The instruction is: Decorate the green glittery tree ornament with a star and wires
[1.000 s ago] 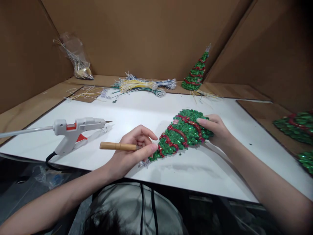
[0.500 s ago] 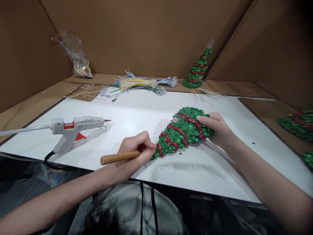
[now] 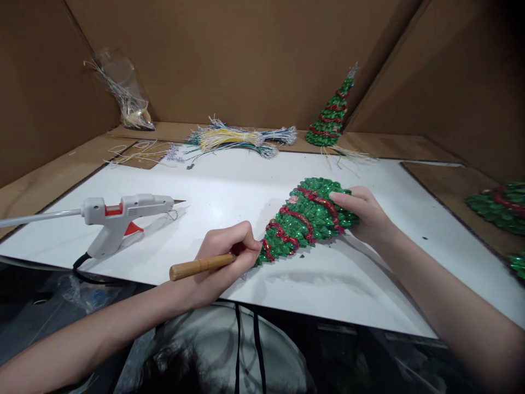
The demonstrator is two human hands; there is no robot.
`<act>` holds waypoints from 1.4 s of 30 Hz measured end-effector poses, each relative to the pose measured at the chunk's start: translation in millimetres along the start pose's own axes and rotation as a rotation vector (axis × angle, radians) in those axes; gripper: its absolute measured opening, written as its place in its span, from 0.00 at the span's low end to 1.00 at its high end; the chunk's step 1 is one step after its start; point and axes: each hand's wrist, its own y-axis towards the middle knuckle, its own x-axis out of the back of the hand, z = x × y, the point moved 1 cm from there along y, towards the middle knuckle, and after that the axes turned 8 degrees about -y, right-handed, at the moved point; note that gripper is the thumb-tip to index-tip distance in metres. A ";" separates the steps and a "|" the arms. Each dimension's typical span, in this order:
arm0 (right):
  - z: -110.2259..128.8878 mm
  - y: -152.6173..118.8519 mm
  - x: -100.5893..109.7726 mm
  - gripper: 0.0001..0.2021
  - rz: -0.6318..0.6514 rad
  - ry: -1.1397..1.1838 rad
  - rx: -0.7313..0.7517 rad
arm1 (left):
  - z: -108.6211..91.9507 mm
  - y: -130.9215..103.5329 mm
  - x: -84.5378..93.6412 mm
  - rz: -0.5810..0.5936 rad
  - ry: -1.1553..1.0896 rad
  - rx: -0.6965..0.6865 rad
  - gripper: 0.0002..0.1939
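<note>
A glittery green Christmas tree with red garlands (image 3: 305, 216) lies tilted over the white board, its wide base at the upper right and its narrow end at the lower left. My right hand (image 3: 365, 213) grips the base, thumb on top. By the narrow end, my left hand (image 3: 233, 251) is closed on a wooden-handled tool (image 3: 197, 267). The handle sticks out to the left; the tool's tip is hidden by my fingers and the tree.
A white glue gun (image 3: 123, 216) lies on the left of the white board (image 3: 197, 191). Bundled wires (image 3: 241, 138), a plastic bag (image 3: 131, 98) and a standing tree (image 3: 332, 117) are at the back. Another tree (image 3: 502, 208) lies at the right edge.
The whole view has shifted very slightly. Both hands keep their grips, and the tree and tool hold nearly the same position.
</note>
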 end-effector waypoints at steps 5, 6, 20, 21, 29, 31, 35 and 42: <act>-0.2 0.0 -1.0 0.23 -0.008 0.004 0.001 | -1.2 0.4 0.0 0.022 -0.011 0.025 0.11; 0.1 0.0 -1.3 0.23 -0.009 0.006 0.003 | -0.9 0.2 0.2 0.024 -0.021 0.029 0.10; -1.8 0.3 -0.9 0.23 -0.023 0.000 -0.009 | 4.2 -1.6 2.1 0.001 -0.137 0.031 0.09; -1.9 0.5 -0.9 0.23 -0.026 0.000 -0.014 | 4.3 -1.5 1.9 -0.003 -0.137 0.029 0.08; -1.0 -0.1 -1.6 0.23 -0.026 -0.002 -0.008 | 3.6 -1.2 1.1 0.011 -0.113 0.031 0.09; 0.1 -0.3 -2.2 0.23 -0.023 -0.001 -0.010 | 3.0 -1.3 1.1 0.015 -0.108 0.036 0.09; 0.8 -0.4 -2.2 0.23 -0.027 -0.010 -0.013 | 2.4 -1.1 0.5 0.015 -0.100 0.052 0.10; -0.5 -0.3 -1.0 0.24 -0.025 -0.006 -0.004 | 3.0 -1.5 -0.5 0.024 -0.110 0.068 0.10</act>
